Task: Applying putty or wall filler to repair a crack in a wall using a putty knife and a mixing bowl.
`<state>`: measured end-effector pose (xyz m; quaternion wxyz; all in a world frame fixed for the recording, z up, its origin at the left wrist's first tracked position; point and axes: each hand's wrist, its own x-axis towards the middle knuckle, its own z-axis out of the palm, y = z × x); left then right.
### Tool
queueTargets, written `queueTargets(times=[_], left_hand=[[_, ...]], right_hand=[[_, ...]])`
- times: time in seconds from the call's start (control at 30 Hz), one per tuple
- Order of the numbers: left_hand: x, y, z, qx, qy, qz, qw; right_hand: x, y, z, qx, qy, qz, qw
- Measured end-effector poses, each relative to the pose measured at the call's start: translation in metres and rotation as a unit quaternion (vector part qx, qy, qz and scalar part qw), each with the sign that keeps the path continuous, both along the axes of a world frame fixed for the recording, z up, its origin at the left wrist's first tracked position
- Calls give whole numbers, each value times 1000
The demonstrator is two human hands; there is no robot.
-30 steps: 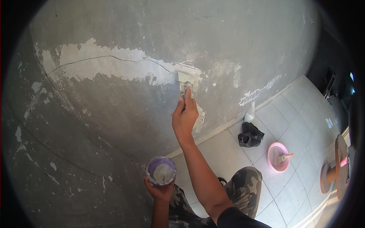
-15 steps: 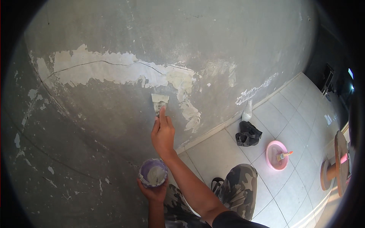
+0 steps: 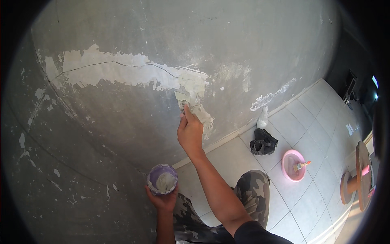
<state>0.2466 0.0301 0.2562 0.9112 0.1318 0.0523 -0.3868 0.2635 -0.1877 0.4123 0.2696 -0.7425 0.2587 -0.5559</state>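
Observation:
My right hand (image 3: 191,130) is closed on a putty knife (image 3: 183,99), its index finger stretched along the blade. The blade, with pale filler on it, is at the wall beside the lower right end of a whitish patch (image 3: 109,67). A dark crack line runs through that patch. Lower down, my left hand (image 3: 163,200) holds a purple bowl (image 3: 154,175) with grey-white filler (image 3: 165,183) inside and smears round its rim. The fingers wrap the bowl from below.
On the tiled floor (image 3: 227,160) at right are a black plastic bag (image 3: 264,142), a clear whitish bag or bottle (image 3: 263,118) against the wall, and a pink basin (image 3: 293,152) with a paintbrush (image 3: 301,166) in it. A brown spool-shaped stand (image 3: 353,185) stands far right.
My right hand has moved the putty knife to the right and slightly up, from bare grey wall to the edge of the patch. The bowl has risen slightly.

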Motion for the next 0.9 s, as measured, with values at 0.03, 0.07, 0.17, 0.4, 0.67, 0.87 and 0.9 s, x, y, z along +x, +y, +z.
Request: queueTargets(times=[0.03, 0.07, 0.17, 0.4, 0.67, 0.87, 0.9], left_hand=[[1, 1, -1, 4, -7, 1, 1000], [1, 4, -1, 8, -14, 4, 1000], [-2, -2, 1, 5, -22, 3, 1000], [-1, 1, 2, 23, -13, 17, 1000], [0, 4, -10, 8, -23, 1, 1000], [0, 4, -8, 23, -11, 8, 1000], [-1, 4, -8, 26, -9, 7, 1000]], right_hand=[[0, 1, 3, 0, -1, 1, 1000], [-3, 4, 15, 14, -25, -12, 1000], [3, -15, 33, 1, -62, -53, 997], [7, 8, 13, 107, -14, 42, 993], [35, 9, 44, 8, -109, -3, 994], [82, 20, 44, 8, -118, -66, 991], [86, 24, 44, 20, -102, -90, 990]])
